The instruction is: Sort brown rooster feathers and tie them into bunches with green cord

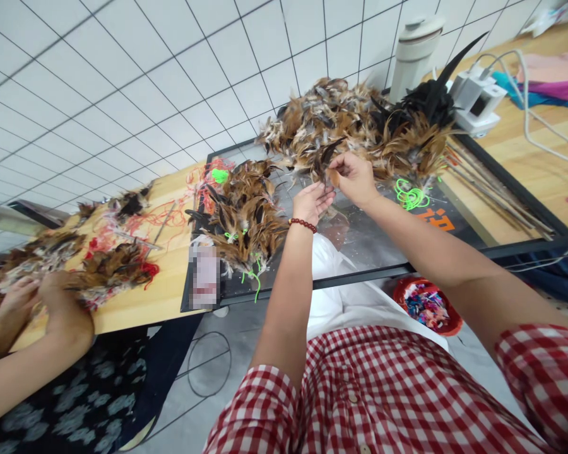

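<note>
My left hand (313, 203), with a red bead bracelet (303, 224) at the wrist, pinches the base of a small bunch of dark brown feathers (325, 156). My right hand (355, 179) meets it there, thumb and fingertips closed at the bunch's right side on a brown feather (333, 176). Behind both hands spreads a large heap of brown feathers (307, 120), with black ones (421, 104) at its right end. To the left lies a second pile of feather bunches (248, 214), some tied with green cord. A loose coil of green cord (411, 194) is right of my right hand.
A co-worker's hands (38, 293) handle feathers at the left table. A pale flask (414, 57) and a white charger block (478, 101) stand at the back right. Thin sticks (497, 183) lie at right. Below the table edge sits a red basin (454, 323) of colourful scraps.
</note>
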The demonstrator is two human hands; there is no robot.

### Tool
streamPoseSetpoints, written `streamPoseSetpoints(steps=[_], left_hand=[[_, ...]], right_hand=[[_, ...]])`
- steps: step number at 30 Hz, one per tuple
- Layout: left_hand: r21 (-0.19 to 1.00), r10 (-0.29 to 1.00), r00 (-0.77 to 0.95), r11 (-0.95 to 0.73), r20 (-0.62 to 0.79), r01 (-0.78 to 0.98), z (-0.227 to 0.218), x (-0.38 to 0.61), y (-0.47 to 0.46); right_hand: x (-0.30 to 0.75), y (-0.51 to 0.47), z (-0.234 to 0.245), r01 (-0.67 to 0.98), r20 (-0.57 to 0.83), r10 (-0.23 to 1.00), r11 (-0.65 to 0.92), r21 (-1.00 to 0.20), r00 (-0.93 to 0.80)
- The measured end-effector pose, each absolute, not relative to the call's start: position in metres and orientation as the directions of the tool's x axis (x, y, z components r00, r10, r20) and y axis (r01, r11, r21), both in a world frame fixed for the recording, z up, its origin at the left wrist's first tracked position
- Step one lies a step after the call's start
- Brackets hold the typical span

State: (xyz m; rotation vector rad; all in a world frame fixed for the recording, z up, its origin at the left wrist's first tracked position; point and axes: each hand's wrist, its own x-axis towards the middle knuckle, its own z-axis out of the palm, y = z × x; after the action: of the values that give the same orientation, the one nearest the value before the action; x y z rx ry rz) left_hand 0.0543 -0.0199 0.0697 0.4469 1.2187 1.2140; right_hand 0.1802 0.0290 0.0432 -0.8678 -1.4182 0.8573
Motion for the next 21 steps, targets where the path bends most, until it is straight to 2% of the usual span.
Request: streamPoseSetpoints(steps=[2, 6, 9, 11, 13, 18, 21], left_hand=[[0.820, 0.881, -0.145, 0.343, -0.450, -0.459, 0.069, 0.055, -0.019], [0.845, 0.895, -0.136, 0.339, -0.425, -0.414, 0.068, 0.057, -0.020], [0.861, 0.898, -0.137, 0.343, -0.418, -0.375, 0.070, 0.057, -0.022], [0.864, 0.902, -0.152, 0.320, -0.403, -0.389, 0.072, 0.057, -0.023], [0.853, 0.905, -0.157, 0.298, -0.395, -0.428, 0.074, 0.057, -0.023], [0.846, 0.909, -0.151, 0.288, -0.389, -0.448, 0.072, 0.054, -0.021], [0.892, 0.917, -0.194, 0.263, -0.350, -0.368, 0.069, 0.055, -0.020]], right_hand=[[0.180, 0.031, 0.042, -0.005, 0.450, 0.893, 0.449, -0.893, -0.016], [0.178, 0.037, 0.039, -0.061, 0.357, 0.933, 0.354, -0.933, -0.051], [0.178, 0.043, 0.038, -0.173, 0.304, 0.952, 0.296, -0.939, -0.025], [0.179, 0.046, 0.038, -0.258, 0.259, 0.966, 0.256, -0.932, 0.024], [0.181, 0.048, 0.037, -0.268, 0.203, 0.979, 0.203, -0.942, 0.026], [0.184, 0.042, 0.039, -0.181, 0.069, 0.970, 0.026, -0.983, -0.234], [0.184, 0.039, 0.038, -0.175, 0.130, 0.949, 0.082, -0.981, -0.286]])
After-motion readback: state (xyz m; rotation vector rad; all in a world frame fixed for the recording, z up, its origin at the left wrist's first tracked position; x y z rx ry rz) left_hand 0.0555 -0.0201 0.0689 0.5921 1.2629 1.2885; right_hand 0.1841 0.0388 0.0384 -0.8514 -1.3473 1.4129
